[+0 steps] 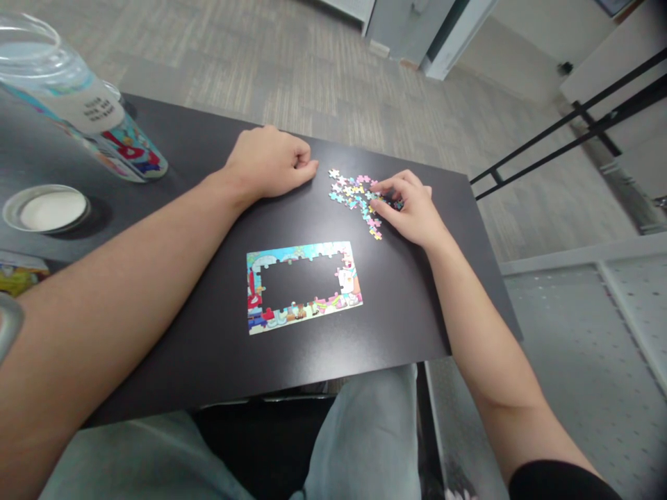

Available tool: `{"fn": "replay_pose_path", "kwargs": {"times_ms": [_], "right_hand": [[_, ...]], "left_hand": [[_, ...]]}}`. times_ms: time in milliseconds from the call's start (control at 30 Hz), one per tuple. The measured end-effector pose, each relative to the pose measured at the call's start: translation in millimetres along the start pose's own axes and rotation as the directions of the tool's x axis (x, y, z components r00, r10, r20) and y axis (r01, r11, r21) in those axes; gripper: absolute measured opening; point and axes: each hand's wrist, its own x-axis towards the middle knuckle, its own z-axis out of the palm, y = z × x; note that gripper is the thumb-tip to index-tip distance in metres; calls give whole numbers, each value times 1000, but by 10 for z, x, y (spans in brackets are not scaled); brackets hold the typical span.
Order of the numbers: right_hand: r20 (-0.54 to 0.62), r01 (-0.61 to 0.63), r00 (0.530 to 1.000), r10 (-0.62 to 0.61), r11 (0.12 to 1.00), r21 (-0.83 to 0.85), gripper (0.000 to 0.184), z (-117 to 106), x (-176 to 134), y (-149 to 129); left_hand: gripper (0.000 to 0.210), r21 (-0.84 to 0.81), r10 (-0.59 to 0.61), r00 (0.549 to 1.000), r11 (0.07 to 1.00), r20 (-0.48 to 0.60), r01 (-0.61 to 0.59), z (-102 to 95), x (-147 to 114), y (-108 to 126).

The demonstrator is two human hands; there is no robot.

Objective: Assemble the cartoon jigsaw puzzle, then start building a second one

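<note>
Right grip [413, 210] at pieces [354, 191]; blurry label [94, 107]

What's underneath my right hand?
Loose jigsaw pieces on the dark table, some peeking out from beneath your right hand. Whatever lies directly under it is covered, so I can't count those.

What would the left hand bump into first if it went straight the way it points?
The left hand would probably meet the loose puzzle pieces on the dark table. Its height is hard to judge, so it might pass over them.
</note>
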Motion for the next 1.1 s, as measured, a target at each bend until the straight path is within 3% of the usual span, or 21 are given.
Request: {"fn": "replay_pose_path", "kwargs": {"times_ms": [233,467,733,967,1100], "right_hand": [[-23,-37,999,37,999,13,20,29,9,42],[-51,12,999,-9,999,52,4,73,22,103],[-267,18,964,7,996,91,9,-44,91,412],[-227,-145,963,144,989,12,7,-154,82,637],[-125,-138,982,142,990,42,7,-90,98,690]], "left_hand": [[50,-31,-4,1000,1000,9,4,41,18,-51],[50,-27,35,999,999,14,-35,-25,-76,1],[60,-89,113,992,989,-55,-118,41,-13,-41],[60,-12,57,998,998,-37,-57,46,-4,-45],[55,-13,101,993,995,-57,-102,48,-13,-67]]}}
